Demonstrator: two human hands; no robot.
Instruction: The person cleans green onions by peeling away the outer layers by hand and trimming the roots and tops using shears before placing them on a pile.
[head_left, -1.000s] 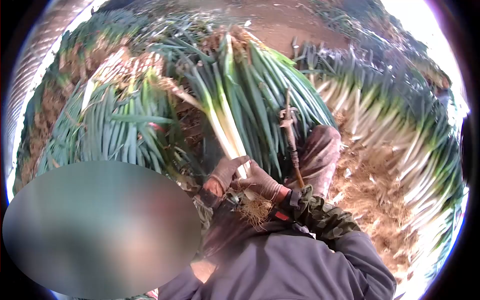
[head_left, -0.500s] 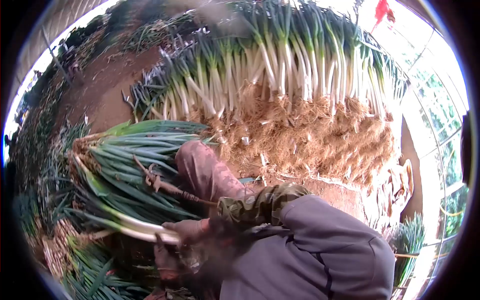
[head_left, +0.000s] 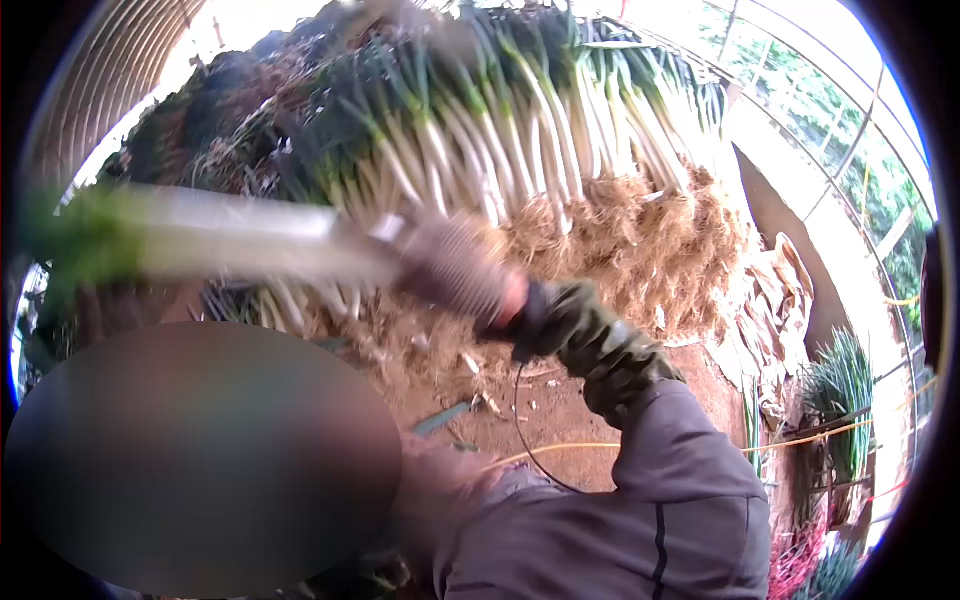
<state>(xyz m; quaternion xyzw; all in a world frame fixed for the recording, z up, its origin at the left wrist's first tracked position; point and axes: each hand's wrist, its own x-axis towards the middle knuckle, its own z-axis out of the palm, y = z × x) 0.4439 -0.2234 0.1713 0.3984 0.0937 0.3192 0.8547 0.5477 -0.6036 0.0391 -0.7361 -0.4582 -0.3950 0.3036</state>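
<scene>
My right hand (head_left: pixel 455 265), in a brownish work glove with a camouflage cuff, is shut on a leek (head_left: pixel 230 235). The long white stalk stretches out to the left at chest height, with its green leaves blurred at the far left. The leek and the hand are smeared by fast motion. A blurred brownish shape (head_left: pixel 440 480) low in the middle may be my left hand; I cannot tell its grip. A soft oval patch hides the lower left.
A big stack of leeks (head_left: pixel 520 130) lies behind, white stalks and roots toward me, above a heap of root trimmings (head_left: pixel 640 240). A yellow cord (head_left: pixel 560 452) and a black cable (head_left: pixel 518 420) cross the bare dirt floor (head_left: pixel 570 410). Upright leeks (head_left: pixel 840 390) stand by the greenhouse wall at right.
My view has swung right and up, away from the bundle at my lap. My right hand has risen and swept a leek across to the left; the rusty tool is out of sight.
</scene>
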